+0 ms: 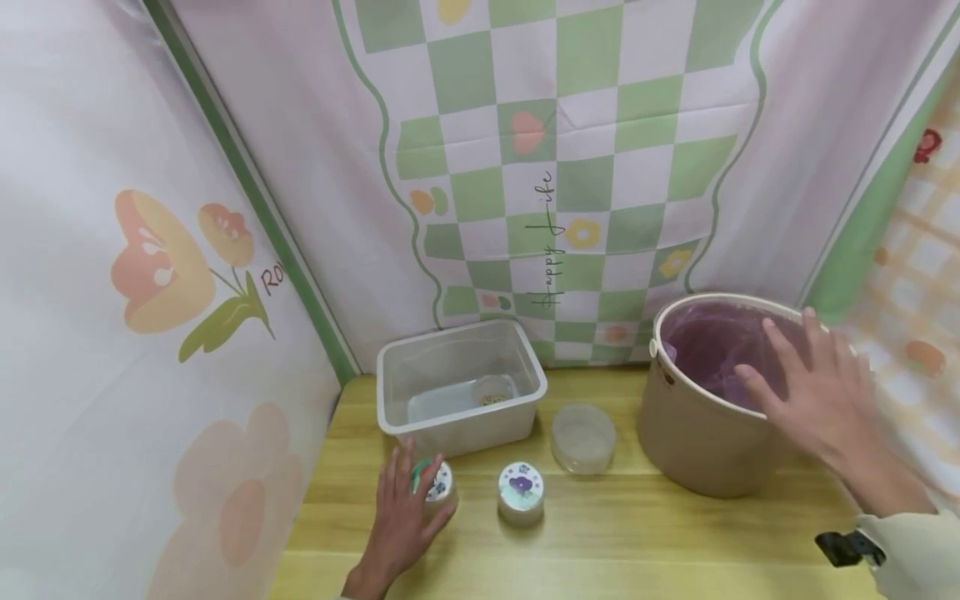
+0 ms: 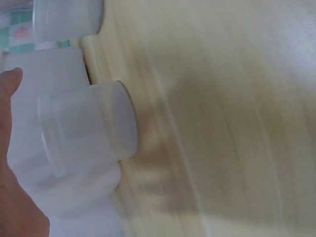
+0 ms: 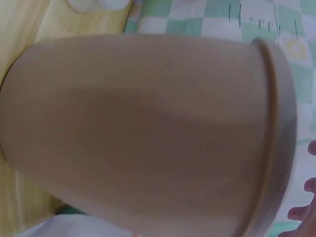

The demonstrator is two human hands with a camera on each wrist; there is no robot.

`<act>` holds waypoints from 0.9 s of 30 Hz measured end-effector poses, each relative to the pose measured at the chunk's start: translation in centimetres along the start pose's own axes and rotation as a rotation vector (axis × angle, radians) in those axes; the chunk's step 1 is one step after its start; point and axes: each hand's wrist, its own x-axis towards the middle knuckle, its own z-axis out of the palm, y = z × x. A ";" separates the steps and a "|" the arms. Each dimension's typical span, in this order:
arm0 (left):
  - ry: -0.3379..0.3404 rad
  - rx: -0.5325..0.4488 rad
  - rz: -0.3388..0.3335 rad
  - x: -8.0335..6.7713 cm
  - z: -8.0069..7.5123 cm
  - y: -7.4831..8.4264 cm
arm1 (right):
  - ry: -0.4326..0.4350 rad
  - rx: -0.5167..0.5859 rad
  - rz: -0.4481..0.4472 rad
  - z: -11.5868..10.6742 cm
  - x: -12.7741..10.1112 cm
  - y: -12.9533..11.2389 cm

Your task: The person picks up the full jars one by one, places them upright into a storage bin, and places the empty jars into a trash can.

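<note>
On the wooden table, my left hand (image 1: 403,515) lies against a small jar with a flowered lid (image 1: 437,482), fingers fairly straight along its left side. The left wrist view shows that translucent jar (image 2: 86,128) beside my thumb (image 2: 11,81), which is off it, and the picture is blurred. A second flowered-lid jar (image 1: 521,492) stands just to the right, untouched. My right hand (image 1: 813,392) hovers with fingers spread over the rim of a beige bucket (image 1: 701,433) lined with a purple bag. The bucket (image 3: 148,128) fills the right wrist view, with my fingertips (image 3: 302,212) at its edge.
A clear plastic bin (image 1: 459,387) holding a small dish of grains stands behind the jars. A round translucent container (image 1: 583,437) sits between the bin and the bucket. Patterned cloth walls close in on the left, back and right. Bare tabletop (image 1: 637,542) lies in front.
</note>
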 end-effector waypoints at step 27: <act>-0.040 -0.058 -0.081 -1.2 2.5 -1.0 | -0.118 0.048 0.141 -0.3 -0.7 5.7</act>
